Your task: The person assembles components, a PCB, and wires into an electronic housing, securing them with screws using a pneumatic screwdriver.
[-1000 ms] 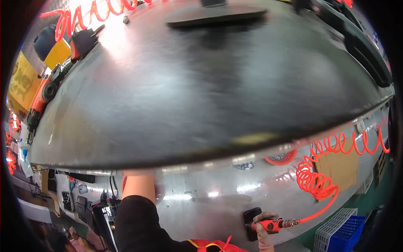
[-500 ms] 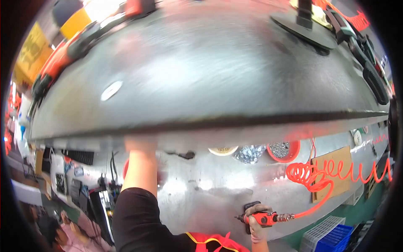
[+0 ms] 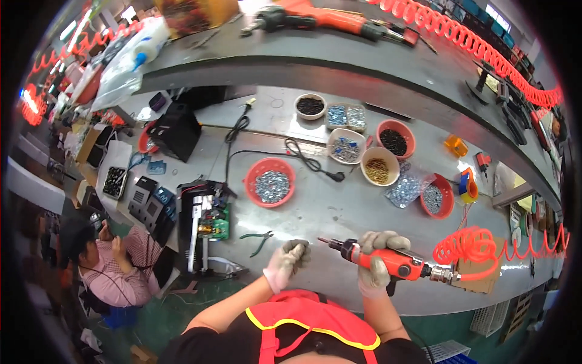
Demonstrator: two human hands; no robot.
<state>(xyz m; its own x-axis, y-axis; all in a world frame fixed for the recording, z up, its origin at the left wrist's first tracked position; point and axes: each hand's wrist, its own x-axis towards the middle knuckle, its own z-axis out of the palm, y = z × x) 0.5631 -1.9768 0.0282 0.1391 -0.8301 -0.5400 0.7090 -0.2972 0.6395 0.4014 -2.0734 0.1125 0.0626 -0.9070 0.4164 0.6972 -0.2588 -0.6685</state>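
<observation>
My right hand point(image 3: 379, 258), in a light glove, is wrapped round the body of a red pneumatic screwdriver point(image 3: 403, 265). The tool lies level, its dark bit pointing left. A coiled red air hose point(image 3: 464, 246) joins its rear end. My left hand point(image 3: 290, 261), gloved too, is closed just left of the bit, apart from it. Its fingers are pressed together, and what they hold, if anything, is hidden. Green-handled pliers point(image 3: 257, 241) lie on the metal table point(image 3: 321, 218) left of that hand. An open device with a green circuit board point(image 3: 221, 221) stands farther left.
Red bowls of screws point(image 3: 271, 184) and white bowls point(image 3: 379, 167) stand across the table, with a bag of small parts point(image 3: 409, 187). A black power cord point(image 3: 312, 164) lies behind. A metal shelf point(image 3: 339, 70) spans overhead, bearing a power driver point(image 3: 327, 21). A seated person point(image 3: 118, 261) is at left.
The view has swung down from the shelf to the table. My left hand, hidden behind the shelf edge before, is now low beside the screwdriver's bit. My right hand still holds the screwdriver.
</observation>
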